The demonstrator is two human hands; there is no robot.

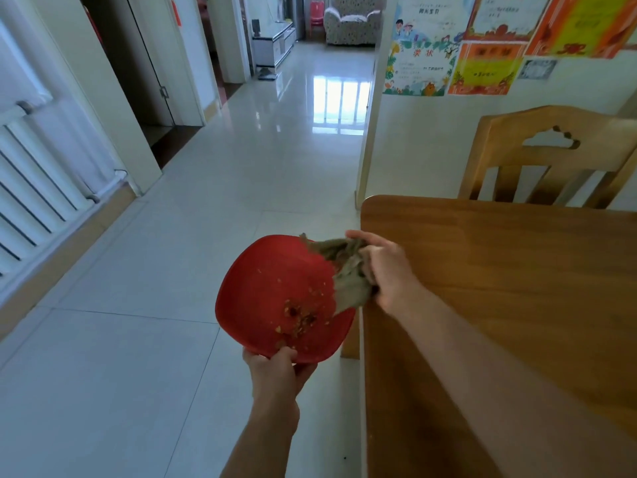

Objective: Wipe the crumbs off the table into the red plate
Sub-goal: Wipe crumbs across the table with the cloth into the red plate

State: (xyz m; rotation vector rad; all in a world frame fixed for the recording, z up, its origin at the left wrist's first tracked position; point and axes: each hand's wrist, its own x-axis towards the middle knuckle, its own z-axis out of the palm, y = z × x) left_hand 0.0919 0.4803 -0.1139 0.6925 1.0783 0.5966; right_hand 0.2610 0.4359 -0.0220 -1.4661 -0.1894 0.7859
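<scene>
Left hand grips near rim of red plate, thumb over edge, fingers underneath. Plate held in air over tiled floor, just left of wooden table, tilted toward viewer. Crumbs clustered in plate's near-right part, few scattered farther up. Right hand at table's left edge, clenched around bunched grey-brown cloth; cloth hangs over plate's right rim. Wooden chair at table's far side. Colourful posters on far wall.
</scene>
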